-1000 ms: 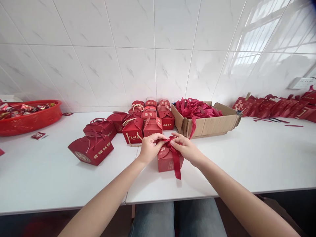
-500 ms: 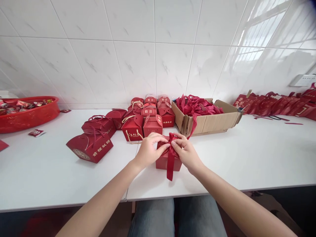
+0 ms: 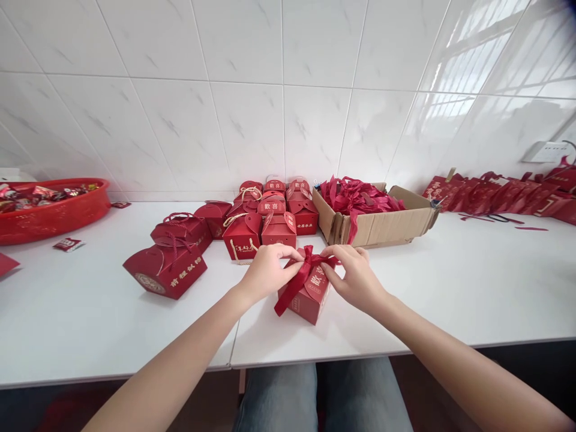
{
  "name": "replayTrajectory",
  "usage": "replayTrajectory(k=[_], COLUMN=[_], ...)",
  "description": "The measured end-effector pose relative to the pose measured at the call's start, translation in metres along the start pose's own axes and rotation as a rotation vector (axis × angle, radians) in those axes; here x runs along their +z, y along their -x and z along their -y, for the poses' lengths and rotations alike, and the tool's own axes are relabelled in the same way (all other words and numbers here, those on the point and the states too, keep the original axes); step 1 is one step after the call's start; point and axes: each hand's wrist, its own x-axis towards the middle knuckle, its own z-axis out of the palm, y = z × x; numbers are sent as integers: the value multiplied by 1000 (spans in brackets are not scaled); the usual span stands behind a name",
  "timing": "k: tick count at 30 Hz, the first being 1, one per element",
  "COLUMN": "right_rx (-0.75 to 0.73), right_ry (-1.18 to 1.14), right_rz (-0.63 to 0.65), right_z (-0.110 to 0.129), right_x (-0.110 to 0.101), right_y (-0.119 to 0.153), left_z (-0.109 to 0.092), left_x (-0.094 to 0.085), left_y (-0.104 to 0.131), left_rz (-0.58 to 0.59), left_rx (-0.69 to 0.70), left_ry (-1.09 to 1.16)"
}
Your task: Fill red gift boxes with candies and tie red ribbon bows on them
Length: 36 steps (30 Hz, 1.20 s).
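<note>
A small red gift box [image 3: 310, 303] stands on the white table in front of me, turned at an angle, with gold lettering on its lid. A dark red ribbon [image 3: 292, 292] is looped at its top, and one tail hangs over the box's left side. My left hand [image 3: 269, 270] pinches the ribbon left of the knot between thumb and fingers. On the other side, my right hand [image 3: 355, 273] pinches the ribbon to the right of the knot. The fingers hide part of the loops.
Several finished-looking red boxes [image 3: 243, 234] stand behind. To the left are maroon boxes [image 3: 168, 273] with cord handles and a red basin [image 3: 54, 210] of sweets. A cardboard box [image 3: 391, 226] holds ribbons [image 3: 360, 197]. Red bags [image 3: 504, 195] line the right wall.
The box has turned, so its lettered lid now shows. My right hand has moved right, drawing ribbon sideways; the ribbon tail has swung from the front to the left.
</note>
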Motion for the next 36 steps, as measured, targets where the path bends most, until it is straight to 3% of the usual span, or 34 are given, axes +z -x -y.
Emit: replayTrajectory(k=[3,5,7,9,12,14,20,28,30,36], right_rx=[-80,-123,-97,-3,150,201,49,64,71,0], right_ry=[105,79,-34,-150,-267,-314,-496,-500,-471,-452], right_rz=[-11,115,258,257,171,222,535,559,566,522], right_z=[3,7,10,10,5,2,0,0,-1,-4], right_x=[-13,-25,-35,-39,-33,-26,-19,-17,-15,-13], right_y=[-2,-2,-3,-7,-21,-32,-52,-54,-55,-55], left_z=[0,2,4,6,7,5,-5,-8,-8,-8], left_x=[1,2,2,3,1,-2,-15,-29,-30,-17], left_y=[1,1,0,-1,-5,-8,-20,-29,-30,-20], left_rz=[-12,-11,-10,-2,35,82,186,376,350,167], left_rx=[32,64,90,111,158,200,281,189,255,656], left_ry=[-46,-62,-59,-39,-40,-90,-321,-154,-252,-715])
